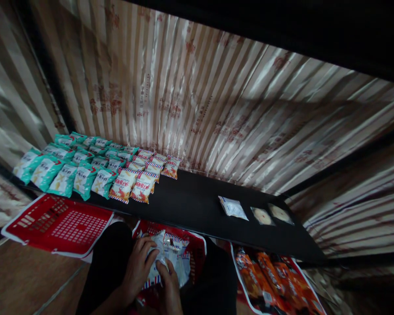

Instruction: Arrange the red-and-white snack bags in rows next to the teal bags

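Between my knees, a red basket [202,245] holds several white snack bags [183,267] with blue and red striped edges. My left hand [139,264] lies over one pale snack bag [160,239], its fingers curled on the bag's left side. On the near right side of the same bag is my right hand [169,280], with thumb and fingers closed against it. The hands hide part of the bag. On the black shelf [190,201] in front are rows of teal snack bags [64,179] and orange-and-white snack bags [142,187].
Toward the shelf's right end lie a white packet [233,208] and two clear packets with round, pale contents [262,216]. A red basket [80,225] sits at the left, another with orange packages [271,280] at the right. A striped curtain [184,87] hangs behind.
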